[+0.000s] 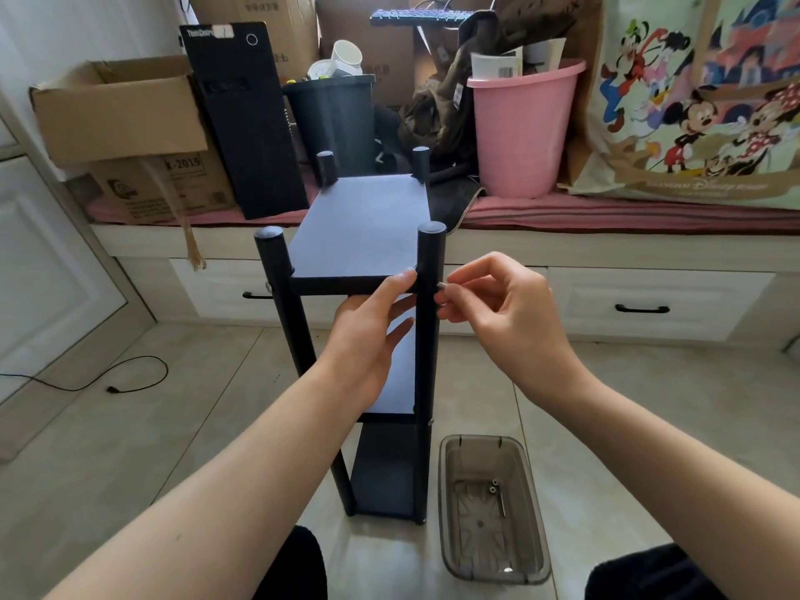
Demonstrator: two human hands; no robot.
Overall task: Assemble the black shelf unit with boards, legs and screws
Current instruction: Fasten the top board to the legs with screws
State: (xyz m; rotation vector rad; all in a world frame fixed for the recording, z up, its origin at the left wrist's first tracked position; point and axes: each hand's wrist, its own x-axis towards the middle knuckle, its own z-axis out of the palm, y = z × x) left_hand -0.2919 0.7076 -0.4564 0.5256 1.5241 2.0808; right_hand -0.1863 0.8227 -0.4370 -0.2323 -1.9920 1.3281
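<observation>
Beige tiled floor [173,426], pale, with a thin black cable [130,374] trailing at left. Along the far wall, a low white bench [606,253] with drawers and black handles, topped by a reddish cushion pad [649,210].

On the bench: open brown cardboard boxes [121,119] at left, a black computer tower [242,119] leaning upright, a dark round bin [333,119] holding white paper cups, a pink plastic bucket [524,127], and a large cartoon-print bag [701,97] at right.

Tall black shelf unit [368,236] stands upright on the floor, centre of view, just in front of the bench: three boards visible between four round black legs.

Clear grey plastic tray [489,508] on the floor just right of the shelf's base; a few small screws and a slim metal tool lie inside.

Left hand [372,335]: fingers mostly straight, under and against the front edge of the top board, beside the near right leg [428,339]; supporting rather than clenching.

Right hand [493,300]: thumb and forefinger pinching a small silver screw [440,286], its tip at the side of the near right leg, level with the top board. Other fingers curled loosely.
</observation>
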